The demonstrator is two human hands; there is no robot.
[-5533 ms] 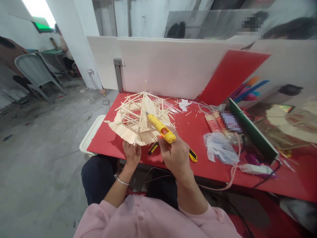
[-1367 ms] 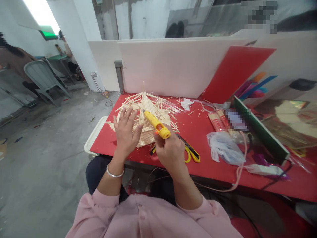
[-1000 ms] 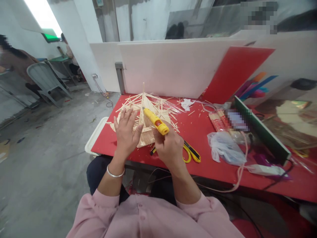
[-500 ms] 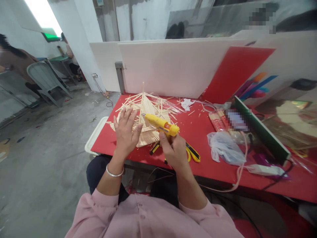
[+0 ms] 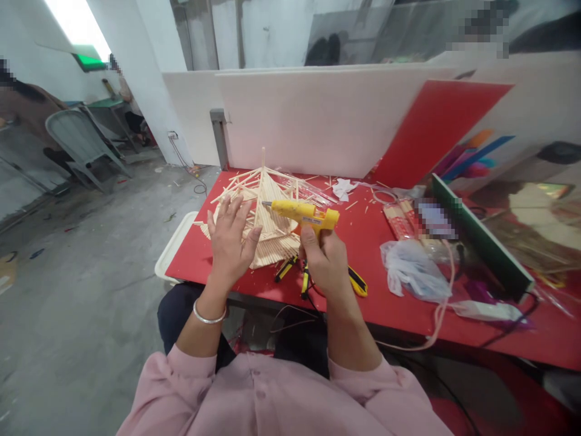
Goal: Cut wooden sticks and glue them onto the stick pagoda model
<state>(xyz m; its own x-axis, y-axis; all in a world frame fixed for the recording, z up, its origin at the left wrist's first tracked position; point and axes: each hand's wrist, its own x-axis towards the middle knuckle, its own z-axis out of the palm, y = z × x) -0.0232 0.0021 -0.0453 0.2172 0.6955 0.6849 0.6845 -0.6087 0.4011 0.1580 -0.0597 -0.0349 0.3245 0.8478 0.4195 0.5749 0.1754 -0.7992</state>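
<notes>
My right hand (image 5: 327, 254) is wrapped round the handle of a yellow hot glue gun (image 5: 299, 212), its nozzle pointing left across a model built of thin wooden sticks (image 5: 275, 245). The model has a peaked top with an upright stick. My left hand (image 5: 232, 239) is at the model's left side, fingers stretched out and thumb apart; whether it touches the sticks I cannot tell. Yellow-and-black pliers (image 5: 305, 281) lie on the table below the glue gun, partly behind my right hand. A yellow-and-black utility knife (image 5: 357, 281) rests to the right of that hand.
On the red table (image 5: 363, 242), a clear plastic bag (image 5: 413, 269), stick packets (image 5: 399, 221) and a phone (image 5: 436, 218) lie to the right, beside a green-sided board (image 5: 481, 236). White boards (image 5: 327, 121) stand behind. Loose stick pieces and a crumpled tissue (image 5: 344, 189) lie around the model.
My right hand has shifted slightly right and turned the glue gun more level, its nozzle now higher and further right. My left hand stays nearly where it was.
</notes>
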